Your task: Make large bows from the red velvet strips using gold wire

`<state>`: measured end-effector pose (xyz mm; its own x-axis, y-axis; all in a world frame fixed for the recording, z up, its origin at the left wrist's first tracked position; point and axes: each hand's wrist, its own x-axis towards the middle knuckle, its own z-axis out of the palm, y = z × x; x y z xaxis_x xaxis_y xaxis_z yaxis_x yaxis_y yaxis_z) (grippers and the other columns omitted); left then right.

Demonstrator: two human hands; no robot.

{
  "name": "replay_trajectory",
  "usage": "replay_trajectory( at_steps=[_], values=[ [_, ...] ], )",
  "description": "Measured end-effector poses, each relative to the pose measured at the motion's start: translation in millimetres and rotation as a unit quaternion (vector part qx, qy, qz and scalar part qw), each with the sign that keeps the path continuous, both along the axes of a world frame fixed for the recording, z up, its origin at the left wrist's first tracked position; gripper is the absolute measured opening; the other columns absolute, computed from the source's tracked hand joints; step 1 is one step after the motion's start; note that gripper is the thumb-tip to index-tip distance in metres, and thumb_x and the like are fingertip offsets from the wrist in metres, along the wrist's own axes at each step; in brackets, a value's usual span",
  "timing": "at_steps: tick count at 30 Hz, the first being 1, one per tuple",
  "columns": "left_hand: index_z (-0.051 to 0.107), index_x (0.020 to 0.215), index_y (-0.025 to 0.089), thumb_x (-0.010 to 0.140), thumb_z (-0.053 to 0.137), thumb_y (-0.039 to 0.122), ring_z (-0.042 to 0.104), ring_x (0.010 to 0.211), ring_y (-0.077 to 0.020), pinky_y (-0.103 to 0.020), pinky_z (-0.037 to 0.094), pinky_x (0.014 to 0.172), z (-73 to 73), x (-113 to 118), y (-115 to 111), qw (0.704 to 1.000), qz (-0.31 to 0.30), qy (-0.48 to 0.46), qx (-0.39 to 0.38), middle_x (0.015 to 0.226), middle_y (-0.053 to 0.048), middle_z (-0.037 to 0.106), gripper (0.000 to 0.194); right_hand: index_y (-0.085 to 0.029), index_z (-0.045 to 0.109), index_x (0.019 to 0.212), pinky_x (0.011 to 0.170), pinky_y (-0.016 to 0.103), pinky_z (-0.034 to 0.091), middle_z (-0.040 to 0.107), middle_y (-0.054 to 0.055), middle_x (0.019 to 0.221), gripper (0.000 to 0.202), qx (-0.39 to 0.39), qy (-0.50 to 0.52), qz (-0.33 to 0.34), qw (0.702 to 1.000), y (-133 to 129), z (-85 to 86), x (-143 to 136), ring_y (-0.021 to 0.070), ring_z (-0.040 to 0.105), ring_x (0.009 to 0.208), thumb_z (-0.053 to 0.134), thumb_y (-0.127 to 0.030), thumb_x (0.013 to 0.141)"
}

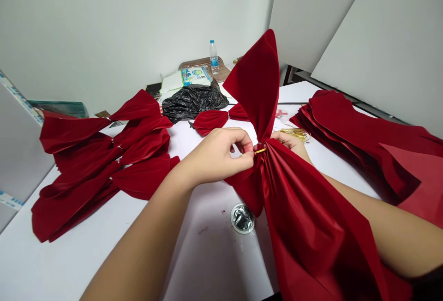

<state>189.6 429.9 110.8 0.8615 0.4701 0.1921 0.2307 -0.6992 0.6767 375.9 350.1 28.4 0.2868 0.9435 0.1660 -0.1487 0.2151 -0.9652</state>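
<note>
Gold-coloured wire, a thin twist tie (pixel 260 151), is pinched between the thumb and fingers of the left hand (pixel 221 153) at the gathered neck of a red velvety cloth (pixel 301 190). The right hand (pixel 292 146) is at the same neck from the other side and seems to clasp the folds, though its fingertips are hidden. The cloth is right of centre, one stiff, pointed lobe upright above the pinch, the rest falling in deep pleats to the bottom edge.

If the right hand eased off, the slippery pleats could fan out and leave the neck loose; the cloth's hanging weight could also drag the gather off centre. Twisted too hard, the fine wire might snap or bite into the pile.

Just behind the right hand lies a bundle of gold ties (pixel 296 134). Limp, flat red sheets (pixel 346 125) overlap at right; puffy, cinched bows (pixel 83 167) heap at left on the smooth white table (pixel 207 268). Crinkled, glossy black plastic (pixel 194 100) sits upper centre, near a clear bottle (pixel 214 63).
</note>
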Motion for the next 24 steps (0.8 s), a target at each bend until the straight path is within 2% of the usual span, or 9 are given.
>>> replay_trajectory(
  at_steps=[3, 8, 16, 24],
  values=[
    [0.061, 0.074, 0.019, 0.079, 0.059, 0.017, 0.061, 0.076, -0.0151, -0.027, 0.047, 0.071, -7.0, 8.8, -5.8, 0.999, 0.018, -0.036, 0.018, 0.082, 0.000, 0.068, 0.005, -0.020, 0.069, 0.071, 0.059, 0.027, 0.056, 0.071, 0.002, 0.070, 0.044, 0.008, -0.023, -0.032, 0.999, 0.3, 0.8, -0.9, 0.0162, 0.066, 0.061, 0.096, -0.049, 0.051],
    [0.058, 0.075, 0.019, 0.078, 0.059, 0.017, 0.059, 0.069, -0.0135, -0.026, 0.048, 0.066, -16.6, 18.4, -11.6, 0.993, 0.056, -0.097, 0.032, 0.079, 0.000, 0.066, 0.004, -0.020, 0.070, 0.074, 0.064, 0.031, 0.057, 0.073, 0.004, 0.075, 0.043, 0.028, -0.062, -0.079, 0.995, -1.6, 2.4, -3.9, 0.0189, 0.067, 0.067, 0.092, -0.053, 0.056],
    [0.059, 0.074, 0.019, 0.077, 0.061, 0.015, 0.060, 0.065, -0.0118, -0.024, 0.048, 0.064, -21.9, 23.9, -16.2, 0.987, 0.111, -0.115, 0.028, 0.074, 0.002, 0.066, 0.005, -0.020, 0.072, 0.075, 0.064, 0.031, 0.059, 0.074, 0.005, 0.075, 0.041, 0.032, -0.085, -0.089, 0.992, -0.1, 0.8, -2.0, 0.0199, 0.069, 0.068, 0.091, -0.053, 0.058],
    [0.059, 0.070, 0.019, 0.072, 0.063, 0.016, 0.060, 0.060, -0.0119, -0.023, 0.048, 0.059, -19.7, 24.0, -17.3, 0.984, 0.147, -0.096, -0.002, 0.068, 0.002, 0.066, 0.006, -0.020, 0.075, 0.071, 0.061, 0.028, 0.059, 0.074, 0.002, 0.071, 0.038, 0.011, -0.043, -0.081, 0.996, 0.9, 3.4, -4.2, 0.0170, 0.068, 0.063, 0.096, -0.043, 0.049]
  ],
)
